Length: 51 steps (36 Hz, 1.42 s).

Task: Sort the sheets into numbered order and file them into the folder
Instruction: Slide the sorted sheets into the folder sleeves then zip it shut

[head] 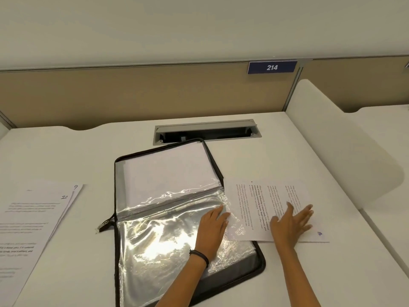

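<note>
A white desk [66,151] backed by a beige partition [132,96] bearing a blue "214" plate [272,67].

I've got the open folder [168,209] filling the middle of the desk [276,156], its near half under shiny sleeves. My left hand [211,229] lies flat on its right edge, and my right hand [292,222] presses flat on the loose sheet [261,209] just beside it. Left, the paper stack [33,220] takes the near-left corner. Between stack and folder, bare desk. Far side, the cable slot [207,131] sits touching the folder's far corner. Right, the white divider [345,151] walls me in.
</note>
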Available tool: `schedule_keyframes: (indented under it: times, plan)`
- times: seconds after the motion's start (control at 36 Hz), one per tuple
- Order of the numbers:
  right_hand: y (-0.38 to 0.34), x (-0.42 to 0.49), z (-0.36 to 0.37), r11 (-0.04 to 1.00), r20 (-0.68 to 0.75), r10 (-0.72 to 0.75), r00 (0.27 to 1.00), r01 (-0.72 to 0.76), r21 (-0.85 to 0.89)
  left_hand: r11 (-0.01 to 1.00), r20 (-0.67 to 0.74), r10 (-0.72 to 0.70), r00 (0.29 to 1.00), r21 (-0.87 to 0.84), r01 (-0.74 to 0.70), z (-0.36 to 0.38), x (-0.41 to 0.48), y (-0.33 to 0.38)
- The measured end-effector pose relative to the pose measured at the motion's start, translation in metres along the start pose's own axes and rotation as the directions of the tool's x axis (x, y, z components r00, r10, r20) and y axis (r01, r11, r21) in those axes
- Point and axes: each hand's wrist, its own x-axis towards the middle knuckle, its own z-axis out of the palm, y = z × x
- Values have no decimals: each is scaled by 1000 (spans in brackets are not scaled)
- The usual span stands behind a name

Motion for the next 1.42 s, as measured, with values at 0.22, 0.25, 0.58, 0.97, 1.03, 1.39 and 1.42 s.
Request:
schedule_keyframes:
  times: [0.22, 0.25, 0.58, 0.97, 1.03, 1.39, 1.42]
  plan:
    - [-48, 29, 21, 879, 220, -457, 862, 400, 259, 979, 62, 17, 998, -204, -4, -31, 17, -5]
    - [-53, 35, 23, 853, 260, -512, 819, 448, 269, 979, 54, 16, 998, -204, -4, -32, 19, -6]
    - [-103, 84, 44, 832, 589, -532, 608, 504, 232, 971, 152, -62, 986, -218, 95, -23, 41, -30]
    - [-110, 92, 43, 845, 678, -486, 551, 494, 205, 965, 141, -101, 985, -228, 131, -15, 38, -19]
    - [-112, 91, 42, 843, 684, -484, 545, 500, 198, 964, 141, -104, 984, -230, 135, -16, 38, -18]
    - [-120, 82, 36, 899, 732, -396, 555, 395, 187, 983, 127, -91, 988, -145, 109, -7, 40, -13]
    - [-121, 81, 35, 908, 736, -379, 561, 377, 181, 983, 121, -93, 988, -144, 110, -7, 40, -13]
